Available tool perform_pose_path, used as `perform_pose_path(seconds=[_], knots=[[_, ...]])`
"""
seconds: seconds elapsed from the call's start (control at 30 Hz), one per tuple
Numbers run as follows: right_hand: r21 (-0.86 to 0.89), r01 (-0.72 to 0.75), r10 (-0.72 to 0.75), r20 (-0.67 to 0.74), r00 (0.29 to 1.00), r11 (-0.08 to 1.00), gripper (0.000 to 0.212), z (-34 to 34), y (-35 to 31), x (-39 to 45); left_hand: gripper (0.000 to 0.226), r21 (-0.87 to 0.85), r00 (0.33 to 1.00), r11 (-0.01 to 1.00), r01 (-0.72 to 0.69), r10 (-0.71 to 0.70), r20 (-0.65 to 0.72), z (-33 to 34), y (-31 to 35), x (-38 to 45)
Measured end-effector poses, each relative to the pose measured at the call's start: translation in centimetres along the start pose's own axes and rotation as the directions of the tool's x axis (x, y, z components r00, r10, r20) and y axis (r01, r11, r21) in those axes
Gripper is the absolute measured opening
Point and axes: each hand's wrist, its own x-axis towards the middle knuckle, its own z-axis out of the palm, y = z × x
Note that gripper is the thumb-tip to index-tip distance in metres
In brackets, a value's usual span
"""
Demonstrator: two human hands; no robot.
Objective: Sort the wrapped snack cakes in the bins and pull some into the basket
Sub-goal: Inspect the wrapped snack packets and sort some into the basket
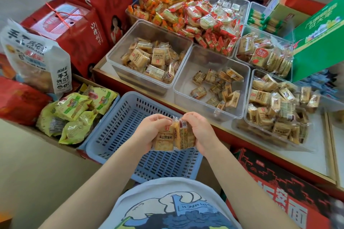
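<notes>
Over the blue slotted basket, which has nothing in it, my left hand and my right hand each hold a tan wrapped snack cake. The left cake faces me with its label; the right cake touches it side by side. Behind the basket, clear bins on the counter hold more tan cakes: a left bin, a half-empty middle bin and a heaped right bin.
Orange and red wrapped snacks pile up behind the bins. Yellow-green bags lie in a box left of the basket. Red cartons stand at the left, a green carton at the right, a dark red box below the counter.
</notes>
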Motion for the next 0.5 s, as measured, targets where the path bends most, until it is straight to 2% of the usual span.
perform_pose_path(seconds=[0.1, 0.2, 0.4, 0.5], knots=[[-0.013, 0.008, -0.008, 0.002, 1.0, 1.0, 0.013, 0.1, -0.3, 0.1, 0.01, 0.017, 0.998, 1.0, -0.018, 0.018, -0.058, 0.0, 0.0, 0.1], [-0.009, 0.016, -0.016, 0.003, 1.0, 1.0, 0.014, 0.3, -0.6, 0.2, 0.012, -0.046, 0.996, 0.999, -0.008, 0.004, -0.085, -0.1, 0.2, 0.3], [-0.059, 0.065, -0.066, -0.006, 0.998, 0.996, 0.015, 0.2, -1.2, 0.1, 0.026, -0.142, 1.0, 0.99, -0.018, 0.019, 0.002, 0.0, 0.8, 0.1], [-0.099, 0.08, -0.081, -0.008, 0.997, 0.992, 0.015, -0.1, -1.5, 0.1, 0.021, -0.162, 0.999, 0.986, -0.044, 0.048, 0.023, 0.1, 0.9, 0.0]])
